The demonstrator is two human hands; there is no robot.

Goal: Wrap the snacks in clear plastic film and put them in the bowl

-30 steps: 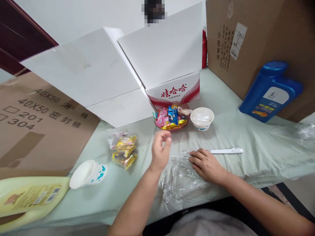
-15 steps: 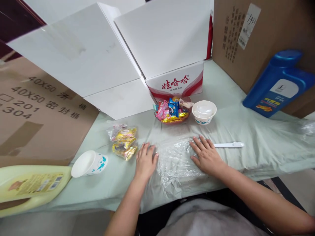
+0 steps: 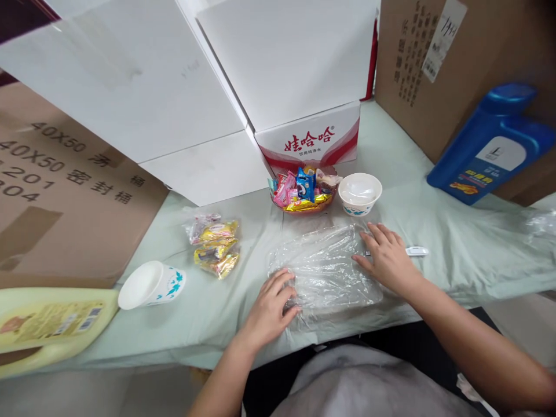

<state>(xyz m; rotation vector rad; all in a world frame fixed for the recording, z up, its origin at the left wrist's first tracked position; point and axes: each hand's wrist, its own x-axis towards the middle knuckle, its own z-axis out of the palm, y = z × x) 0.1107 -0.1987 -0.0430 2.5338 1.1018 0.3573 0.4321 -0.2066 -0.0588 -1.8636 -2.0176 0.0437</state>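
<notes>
A clear plastic bag (image 3: 328, 272) lies flat and crinkled on the green cloth. My left hand (image 3: 274, 306) rests on its left edge, fingers apart. On its right edge lies my right hand (image 3: 388, 259), with the fingers spread. Part of a white plastic stick-like utensil (image 3: 417, 251) shows beyond my right hand, which covers its middle. Behind the bag sit a bowl of wrapped sweets (image 3: 304, 194) and a white paper cup (image 3: 360, 194) with a blue leaf pattern. Several yellow packaged snacks (image 3: 217, 246) in clear wrapping lie to the left.
A second paper cup (image 3: 152, 284) lies tilted at the left, beside a pale yellow bottle (image 3: 56, 324). At the right a blue bottle (image 3: 486, 145) leans by a cardboard box (image 3: 412, 69). White cartons (image 3: 295, 63) stand behind; another cardboard box (image 3: 65, 191) is at left.
My right hand has slid right, over more of the white utensil. My left hand has moved right and nearer to me. The bag is spread wider. The view has shifted slightly.
</notes>
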